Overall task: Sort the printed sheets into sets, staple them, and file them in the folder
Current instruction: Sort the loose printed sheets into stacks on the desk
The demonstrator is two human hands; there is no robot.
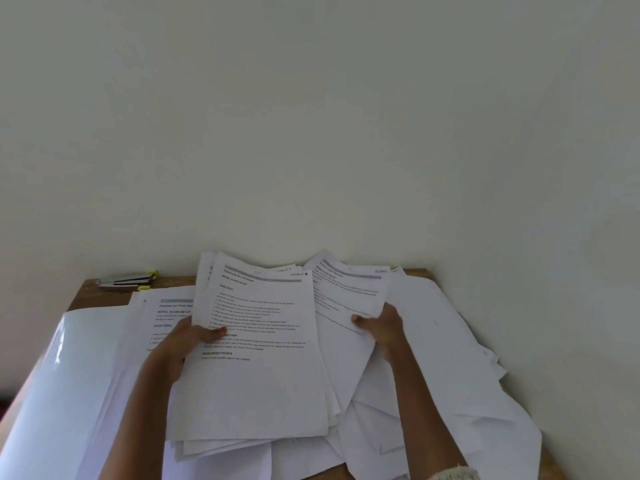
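My left hand (194,341) grips the left edge of a thick stack of printed sheets (252,368), thumb on the top page headed "INITIAL SCENE SETUP". My right hand (381,323) pinches the right edge of another printed sheet (349,292) fanned out behind the stack. Both are lifted a little above the table. A third printed sheet (166,317) lies flat to the left. A glossy white folder (59,386) lies at the table's left side. The silver stapler (126,280) with yellow tips sits at the back left corner.
Loose blank white sheets (443,358) cover the right half of the wooden table (104,294), some hanging over the right edge. A pale wall stands right behind and to the right of the table.
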